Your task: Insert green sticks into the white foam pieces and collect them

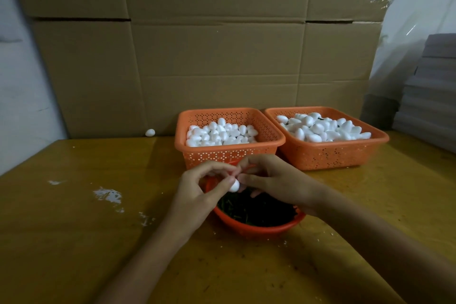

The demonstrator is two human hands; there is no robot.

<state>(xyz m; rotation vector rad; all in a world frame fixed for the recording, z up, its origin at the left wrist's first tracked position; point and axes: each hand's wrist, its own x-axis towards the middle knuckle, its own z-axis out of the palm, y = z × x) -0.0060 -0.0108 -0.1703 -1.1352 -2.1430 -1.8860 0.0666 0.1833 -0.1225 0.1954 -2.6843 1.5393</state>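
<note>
The left hand (197,195) pinches a white foam piece (234,185) above the orange bowl (259,228) of green sticks (259,210) on the worktop (74,229). The right hand (278,185) curls its fingertips against that piece (what they grip, I cannot tell). Behind stand two orange baskets (229,153) of foam pieces.
</note>
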